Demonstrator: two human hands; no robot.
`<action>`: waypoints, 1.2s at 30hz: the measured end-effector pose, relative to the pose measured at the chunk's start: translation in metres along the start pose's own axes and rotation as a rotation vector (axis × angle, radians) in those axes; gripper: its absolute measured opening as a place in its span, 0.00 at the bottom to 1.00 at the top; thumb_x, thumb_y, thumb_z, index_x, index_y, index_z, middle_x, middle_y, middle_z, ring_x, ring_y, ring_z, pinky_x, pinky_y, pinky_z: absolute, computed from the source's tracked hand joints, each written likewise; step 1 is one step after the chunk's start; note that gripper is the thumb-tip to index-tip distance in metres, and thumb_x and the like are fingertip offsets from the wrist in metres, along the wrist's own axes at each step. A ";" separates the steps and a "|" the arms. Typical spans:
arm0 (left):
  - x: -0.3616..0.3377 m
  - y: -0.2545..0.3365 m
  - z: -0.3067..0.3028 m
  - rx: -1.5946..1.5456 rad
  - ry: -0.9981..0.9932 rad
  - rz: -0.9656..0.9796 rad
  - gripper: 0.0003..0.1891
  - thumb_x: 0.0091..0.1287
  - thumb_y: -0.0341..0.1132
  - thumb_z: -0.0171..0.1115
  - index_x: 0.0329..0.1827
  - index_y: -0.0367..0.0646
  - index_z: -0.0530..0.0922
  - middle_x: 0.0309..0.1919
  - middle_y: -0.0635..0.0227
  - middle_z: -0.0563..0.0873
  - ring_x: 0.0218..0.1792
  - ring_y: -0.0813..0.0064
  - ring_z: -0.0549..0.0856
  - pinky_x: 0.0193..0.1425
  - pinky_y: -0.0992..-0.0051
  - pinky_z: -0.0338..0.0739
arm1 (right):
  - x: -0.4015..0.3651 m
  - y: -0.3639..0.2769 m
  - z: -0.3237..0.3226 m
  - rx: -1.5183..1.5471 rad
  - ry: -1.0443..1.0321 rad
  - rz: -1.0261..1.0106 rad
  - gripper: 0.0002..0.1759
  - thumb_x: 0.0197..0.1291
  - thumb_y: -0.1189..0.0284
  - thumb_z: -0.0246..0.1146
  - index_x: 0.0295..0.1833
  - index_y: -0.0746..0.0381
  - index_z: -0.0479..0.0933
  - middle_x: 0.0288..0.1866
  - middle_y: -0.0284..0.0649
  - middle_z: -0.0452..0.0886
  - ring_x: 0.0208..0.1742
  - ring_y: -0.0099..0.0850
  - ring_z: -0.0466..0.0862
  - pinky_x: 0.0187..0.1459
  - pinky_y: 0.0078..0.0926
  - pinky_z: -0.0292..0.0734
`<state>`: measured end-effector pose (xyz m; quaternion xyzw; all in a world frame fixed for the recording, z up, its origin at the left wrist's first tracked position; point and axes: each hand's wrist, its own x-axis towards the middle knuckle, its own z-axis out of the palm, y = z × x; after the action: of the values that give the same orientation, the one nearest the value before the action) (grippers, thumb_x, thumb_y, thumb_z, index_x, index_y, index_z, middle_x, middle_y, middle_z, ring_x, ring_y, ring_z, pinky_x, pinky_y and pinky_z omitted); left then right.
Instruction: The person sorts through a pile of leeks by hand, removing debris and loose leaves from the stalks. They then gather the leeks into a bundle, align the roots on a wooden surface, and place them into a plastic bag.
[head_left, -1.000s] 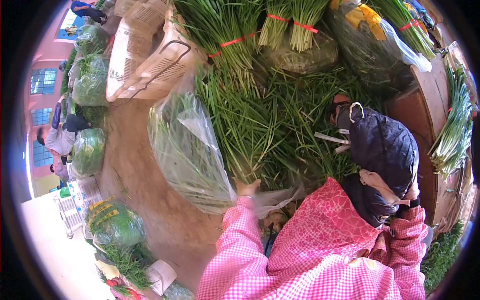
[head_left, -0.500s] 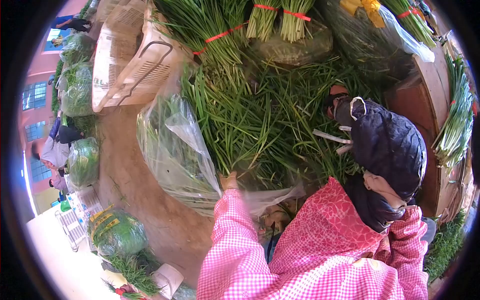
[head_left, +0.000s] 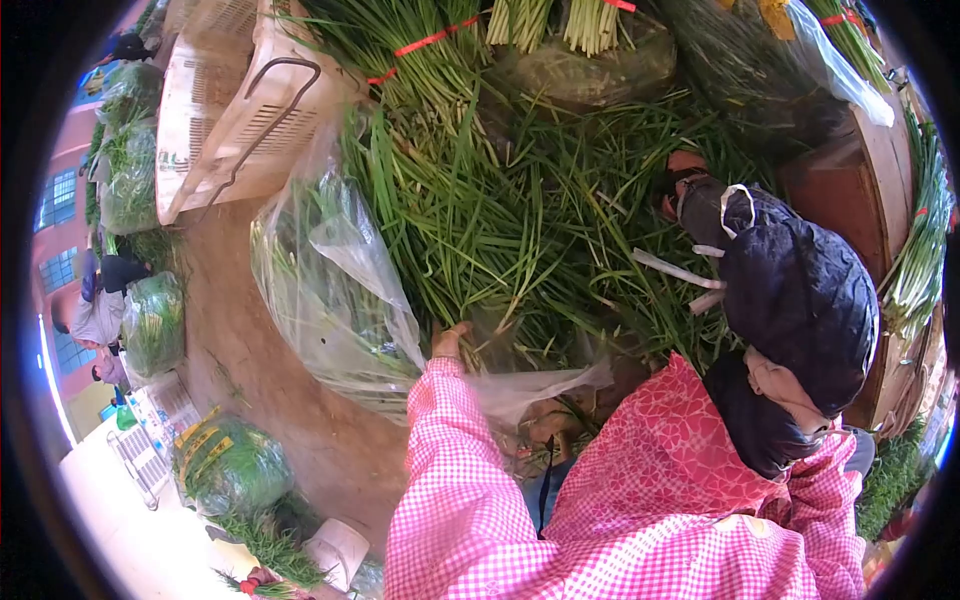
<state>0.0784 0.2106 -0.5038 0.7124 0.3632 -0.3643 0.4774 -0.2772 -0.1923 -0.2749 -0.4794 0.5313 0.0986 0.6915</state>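
Observation:
My left hand, at the end of a pink checked sleeve, reaches to the near edge of a heap of loose garlic chives. Its fingers are closed around the ends of some leaves and are partly covered by them. The rim of a clear plastic bag runs just beside the hand, and the bag spreads under the heap. My right sleeve is bent close to the body; the right hand itself is hidden. Over that side lies a dark puffy fabric piece with white ties.
Chive bundles with red bands lie at the top. A beige plastic crate leans at upper left. A brown wooden board stands at right. Bagged greens and people are at far left.
My left hand has shifted slightly left and upward at the heap's edge. The view has moved a little, so the crate and bundles sit higher and the dark fabric lower.

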 end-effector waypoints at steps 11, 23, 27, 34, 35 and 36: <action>-0.031 0.032 -0.032 -0.050 -0.203 -0.147 0.13 0.49 0.37 0.68 0.36 0.43 0.82 0.27 0.68 0.82 0.22 0.68 0.79 0.27 0.67 0.77 | -0.006 -0.006 0.004 -0.035 0.018 0.033 0.15 0.64 0.67 0.56 0.51 0.64 0.76 0.39 0.37 0.82 0.39 0.24 0.81 0.40 0.22 0.76; 0.005 0.021 -0.054 0.207 -0.108 0.113 0.21 0.47 0.26 0.69 0.46 0.30 0.76 0.35 0.63 0.83 0.33 0.71 0.81 0.39 0.73 0.76 | -0.004 -0.020 0.011 -0.086 0.003 0.043 0.15 0.63 0.66 0.56 0.49 0.65 0.77 0.37 0.37 0.82 0.36 0.23 0.82 0.36 0.21 0.77; -0.020 0.035 -0.059 0.170 -0.160 0.189 0.39 0.48 0.28 0.71 0.64 0.28 0.61 0.45 0.57 0.82 0.39 0.66 0.82 0.51 0.71 0.75 | -0.003 -0.049 0.016 -0.168 -0.009 -0.014 0.15 0.63 0.65 0.57 0.49 0.65 0.77 0.36 0.37 0.82 0.35 0.23 0.82 0.34 0.21 0.77; -0.016 0.013 -0.004 0.704 0.160 0.436 0.60 0.41 0.42 0.77 0.73 0.32 0.44 0.61 0.46 0.71 0.61 0.58 0.72 0.67 0.75 0.63 | -0.010 -0.192 0.096 -0.445 -0.362 -0.431 0.15 0.63 0.65 0.57 0.48 0.65 0.77 0.34 0.37 0.82 0.34 0.23 0.83 0.32 0.20 0.78; -0.007 0.007 -0.007 0.595 0.118 0.443 0.59 0.41 0.39 0.75 0.73 0.33 0.44 0.60 0.47 0.73 0.59 0.58 0.74 0.65 0.74 0.65 | -0.009 -0.210 0.122 -0.452 -0.491 -0.488 0.16 0.63 0.65 0.57 0.48 0.65 0.77 0.34 0.37 0.82 0.33 0.22 0.83 0.32 0.20 0.78; 0.006 0.000 -0.017 0.486 0.082 0.451 0.58 0.41 0.37 0.74 0.73 0.33 0.45 0.58 0.48 0.74 0.56 0.58 0.76 0.63 0.73 0.67 | -0.001 -0.222 0.154 -0.456 -0.625 -0.521 0.16 0.63 0.64 0.57 0.48 0.65 0.78 0.34 0.37 0.82 0.33 0.22 0.83 0.31 0.20 0.78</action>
<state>0.0838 0.2272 -0.5042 0.8819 0.1179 -0.2962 0.3472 -0.0351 -0.1892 -0.1541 -0.6841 0.1243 0.1758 0.6969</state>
